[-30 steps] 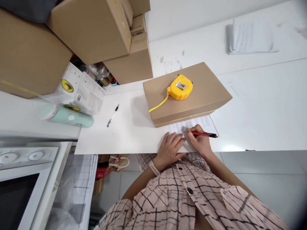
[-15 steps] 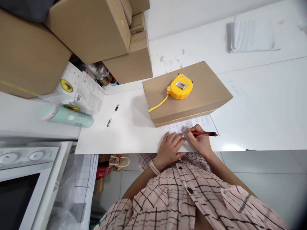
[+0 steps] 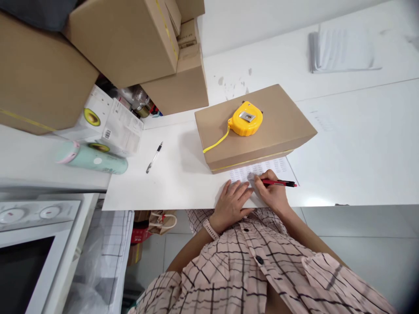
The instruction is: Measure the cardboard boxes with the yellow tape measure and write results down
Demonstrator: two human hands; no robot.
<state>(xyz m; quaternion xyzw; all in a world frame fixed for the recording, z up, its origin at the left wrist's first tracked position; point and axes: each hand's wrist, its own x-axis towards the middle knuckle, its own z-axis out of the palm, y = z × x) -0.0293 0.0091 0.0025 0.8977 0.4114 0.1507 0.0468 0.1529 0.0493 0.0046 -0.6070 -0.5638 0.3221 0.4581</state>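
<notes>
My right hand (image 3: 273,195) grips a red pen (image 3: 279,183) with its tip on a printed sheet of paper (image 3: 258,169) at the near edge of the white table (image 3: 353,144). My left hand (image 3: 231,204) lies flat on the same sheet, fingers stretched out, just left of the pen tip. Behind the sheet, partly on top of it, sits a brown cardboard box (image 3: 284,120) with a yellow tape measure (image 3: 245,119) resting on its lid; a short length of yellow tape hangs over the box's front.
A black-and-silver pen (image 3: 154,157) lies on the table to the left. Further left are a mint-green bottle (image 3: 91,157), white avocado-printed boxes (image 3: 111,122) and stacked cardboard cartons (image 3: 124,39). A folded pile of white sheets (image 3: 343,50) rests at the far right.
</notes>
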